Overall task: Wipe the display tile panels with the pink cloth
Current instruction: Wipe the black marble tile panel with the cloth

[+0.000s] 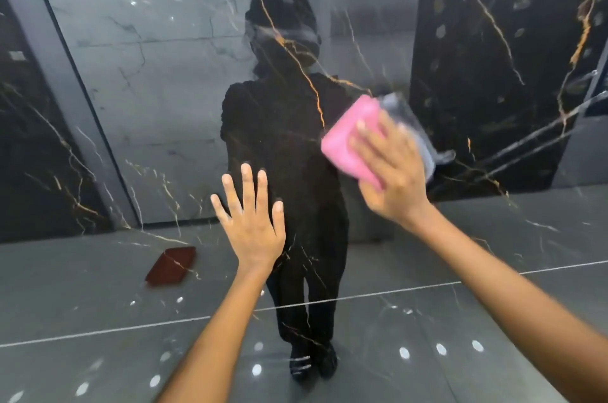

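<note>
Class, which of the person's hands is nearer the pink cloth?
Right. The right hand presses flat on the cloth; the left hand lies spread on the tile panel, below and left of it.

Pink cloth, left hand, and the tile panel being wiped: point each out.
pink cloth (348, 139): head view, on its exposed pink face.
left hand (251, 223): head view, back of the hand.
tile panel (283, 146): head view, bare glossy dark surface.

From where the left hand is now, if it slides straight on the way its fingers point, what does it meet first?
Nothing solid, it seems. The left hand lies flat on the glossy dark tile panel, fingers pointing up it; only bare panel shows ahead. The pink cloth, under the right hand, sits off to the right.
</note>
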### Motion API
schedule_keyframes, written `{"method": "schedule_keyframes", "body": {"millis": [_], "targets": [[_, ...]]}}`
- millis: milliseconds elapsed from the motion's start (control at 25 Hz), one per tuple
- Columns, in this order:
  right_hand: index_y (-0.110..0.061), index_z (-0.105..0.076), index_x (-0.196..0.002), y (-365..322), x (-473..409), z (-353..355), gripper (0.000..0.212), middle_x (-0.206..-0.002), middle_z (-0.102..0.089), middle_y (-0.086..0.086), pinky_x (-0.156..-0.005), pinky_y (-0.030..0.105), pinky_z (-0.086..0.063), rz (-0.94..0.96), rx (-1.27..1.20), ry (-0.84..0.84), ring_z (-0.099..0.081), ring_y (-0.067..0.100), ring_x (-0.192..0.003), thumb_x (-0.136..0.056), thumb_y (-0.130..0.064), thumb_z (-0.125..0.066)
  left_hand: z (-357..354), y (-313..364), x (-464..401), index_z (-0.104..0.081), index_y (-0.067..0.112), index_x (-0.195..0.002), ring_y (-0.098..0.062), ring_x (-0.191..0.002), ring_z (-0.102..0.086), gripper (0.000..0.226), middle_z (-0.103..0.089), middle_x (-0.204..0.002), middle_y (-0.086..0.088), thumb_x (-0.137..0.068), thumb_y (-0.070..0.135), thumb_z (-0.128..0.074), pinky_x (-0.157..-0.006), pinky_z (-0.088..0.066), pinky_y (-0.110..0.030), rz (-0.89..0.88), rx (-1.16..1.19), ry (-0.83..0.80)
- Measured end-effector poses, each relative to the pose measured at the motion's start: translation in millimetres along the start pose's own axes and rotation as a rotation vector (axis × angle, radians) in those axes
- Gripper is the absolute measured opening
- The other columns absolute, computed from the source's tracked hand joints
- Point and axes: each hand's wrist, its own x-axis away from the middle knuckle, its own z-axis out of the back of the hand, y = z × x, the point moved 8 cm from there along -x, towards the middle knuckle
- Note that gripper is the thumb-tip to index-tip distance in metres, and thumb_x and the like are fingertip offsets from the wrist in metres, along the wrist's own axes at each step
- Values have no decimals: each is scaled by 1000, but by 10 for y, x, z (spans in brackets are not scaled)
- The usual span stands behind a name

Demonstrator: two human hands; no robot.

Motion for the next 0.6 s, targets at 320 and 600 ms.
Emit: {"method": "schedule_keyframes", "body": {"millis": [320,600], "targets": [[-11,-43,-142,-1111,1918,-570,81,-149,-41,3,-122,36,-3,688,14,-637,-4,17,-150,-64,-8,-64,8,8,60,3,29,-156,-25,-151,9,62,-2,-164,0,-103,45,-24,-119,4,-49,-7,-48,1],[-9,-55,-133,28,388,-106,61,-139,-51,10,-117,45,-18,-55,97,-45,-23,25,-146,-72,-6,-54,19,36,2,-19,21,-153,-38,-144,-9,67,-15,-158,-9,-97,49,-40,-119,5,-48,-13,-102,2]]}}
